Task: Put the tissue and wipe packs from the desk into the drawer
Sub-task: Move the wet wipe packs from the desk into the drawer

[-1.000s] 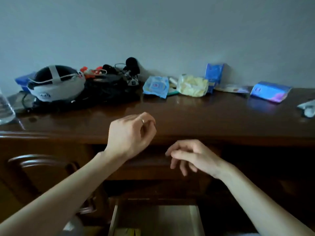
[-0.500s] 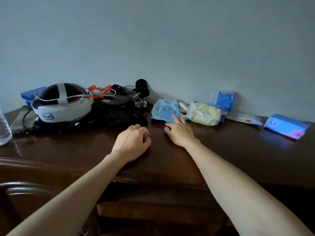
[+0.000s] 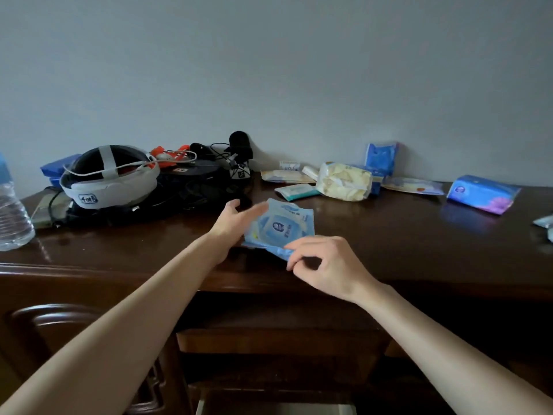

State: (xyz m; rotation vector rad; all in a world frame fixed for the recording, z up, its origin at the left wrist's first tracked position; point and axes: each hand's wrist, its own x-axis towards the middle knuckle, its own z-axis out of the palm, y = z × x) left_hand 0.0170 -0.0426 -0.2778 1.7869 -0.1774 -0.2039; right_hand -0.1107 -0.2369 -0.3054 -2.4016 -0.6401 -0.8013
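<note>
Head view: right hand (image 3: 326, 265) pinches flat, crinkly blue wipe pack (image 3: 281, 226)

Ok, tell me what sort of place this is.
Probably a home bedroom or study: a dark polished wooden desk against a plain grey wall, cluttered with a white strapped headset and a clear plastic water bottle.

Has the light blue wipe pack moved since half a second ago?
Yes. The light blue wipe pack left its spot beside the yellow pack near the wall and came toward the desk's front edge, pinched by the right hand.
</note>
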